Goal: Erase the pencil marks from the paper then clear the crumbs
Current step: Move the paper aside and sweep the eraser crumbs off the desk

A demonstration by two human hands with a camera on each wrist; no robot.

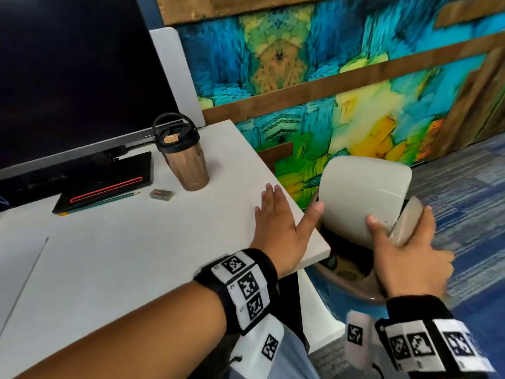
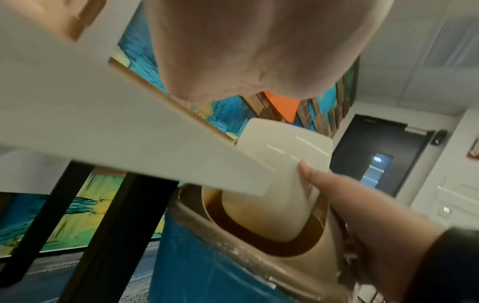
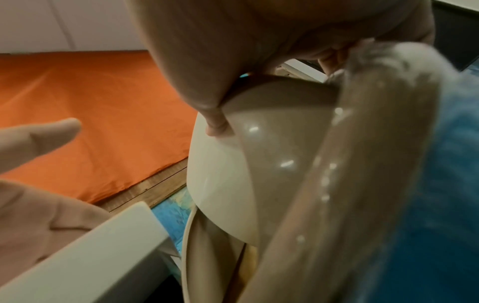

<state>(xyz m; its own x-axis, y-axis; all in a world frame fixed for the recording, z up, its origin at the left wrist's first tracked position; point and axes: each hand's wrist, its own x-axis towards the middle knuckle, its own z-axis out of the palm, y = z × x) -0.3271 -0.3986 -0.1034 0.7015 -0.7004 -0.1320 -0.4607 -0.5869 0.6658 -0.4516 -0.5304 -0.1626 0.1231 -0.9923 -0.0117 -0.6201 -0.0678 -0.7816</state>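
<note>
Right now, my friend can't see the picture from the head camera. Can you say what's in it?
A person's flat left hand rests at the corner of a white desk, beside a blue bin whose beige swing lid the right hand holds tipped open. Farther back stand a copper travel mug, a small grey eraser, a green pencil and a dark monitor.

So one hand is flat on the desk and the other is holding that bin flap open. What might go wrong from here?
1. The left hand lies flat near the desk corner; the bin opening sits partly under that corner, so swept crumbs may fall on the carpet.
2. The right hand holds the flap tilted up; if its grip slips, the flap may swing shut.
3. A wide sweep might knock the tumbler or the eraser.
</note>
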